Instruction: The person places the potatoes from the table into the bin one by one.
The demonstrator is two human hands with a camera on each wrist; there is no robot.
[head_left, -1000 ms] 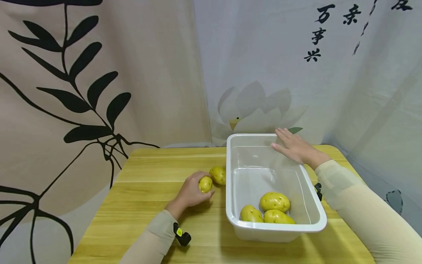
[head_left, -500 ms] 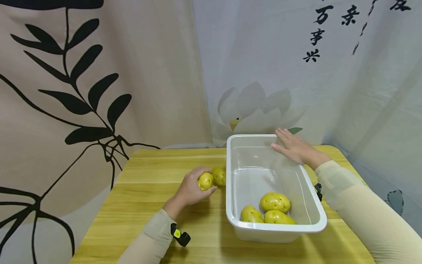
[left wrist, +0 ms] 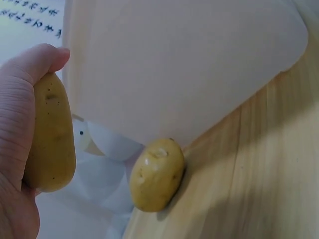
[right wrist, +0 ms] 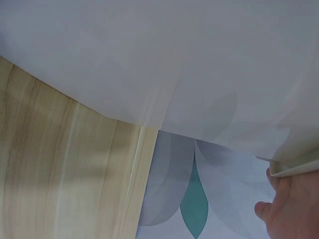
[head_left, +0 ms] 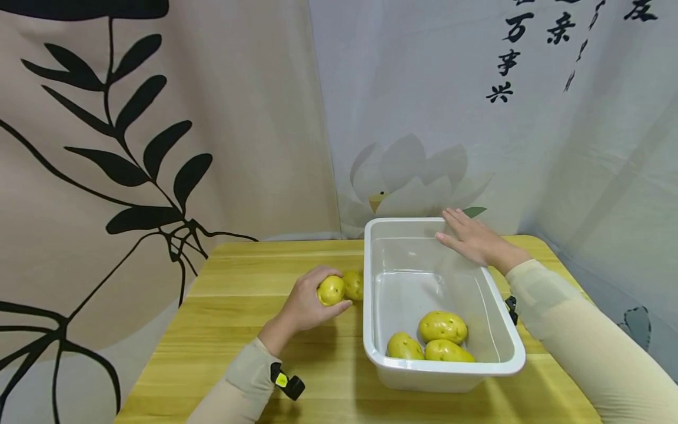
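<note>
My left hand (head_left: 302,303) grips a yellow potato (head_left: 331,291), with the thumb and fingers around its sides. In the left wrist view this held potato (left wrist: 52,139) is clear of the tabletop. Behind it another potato (head_left: 354,285) lies on the table against the left side of a white plastic bin (head_left: 445,366). Three potatoes (head_left: 442,326) lie together at the bin's near end. At the bin's far right corner, my right hand (head_left: 479,238) rests on the rim with its fingers straight. The right wrist view shows only part of that hand (right wrist: 291,206) beside the rim.
The bin stands on a wooden table (head_left: 238,330), its walls rising well above the potatoes inside. A printed curtain (head_left: 254,118) hangs right behind the table's far edge. Black wrist cameras (head_left: 288,381) are strapped to both wrists.
My left hand has moved slightly right and up with the potato, which now overlaps the potato behind it. The right hand stays at the bin's rim.
</note>
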